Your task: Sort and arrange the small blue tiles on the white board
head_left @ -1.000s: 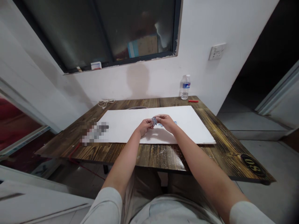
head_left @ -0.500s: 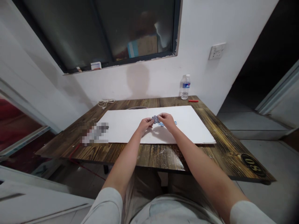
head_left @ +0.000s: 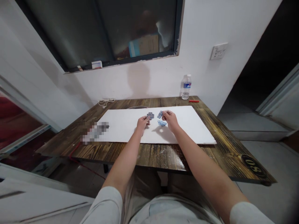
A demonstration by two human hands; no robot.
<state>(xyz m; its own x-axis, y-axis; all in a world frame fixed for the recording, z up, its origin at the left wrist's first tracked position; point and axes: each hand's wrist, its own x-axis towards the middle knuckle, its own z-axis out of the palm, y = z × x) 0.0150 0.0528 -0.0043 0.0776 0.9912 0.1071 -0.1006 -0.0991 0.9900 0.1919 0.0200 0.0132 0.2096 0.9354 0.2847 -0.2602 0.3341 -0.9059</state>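
Two hands parted over the white board (head_left: 121,127), no longer joined on one bundle as before. Above the board's middle, left hand (head_left: 141,123) with thumb and forefinger pinching a blue clip bundle (head_left: 150,115). Further right over the board, second clip bundle (head_left: 160,114) pinched in fingertips of right hand (head_left: 170,119). Flat on the board under that hand, third clip bundle (head_left: 162,123) lying loose.

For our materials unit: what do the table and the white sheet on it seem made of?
Table: dark stained wood or wood-look laminate, with streaky grain and a slight sheen. White sheet: probably matte paper or thin board; flat, no glare.
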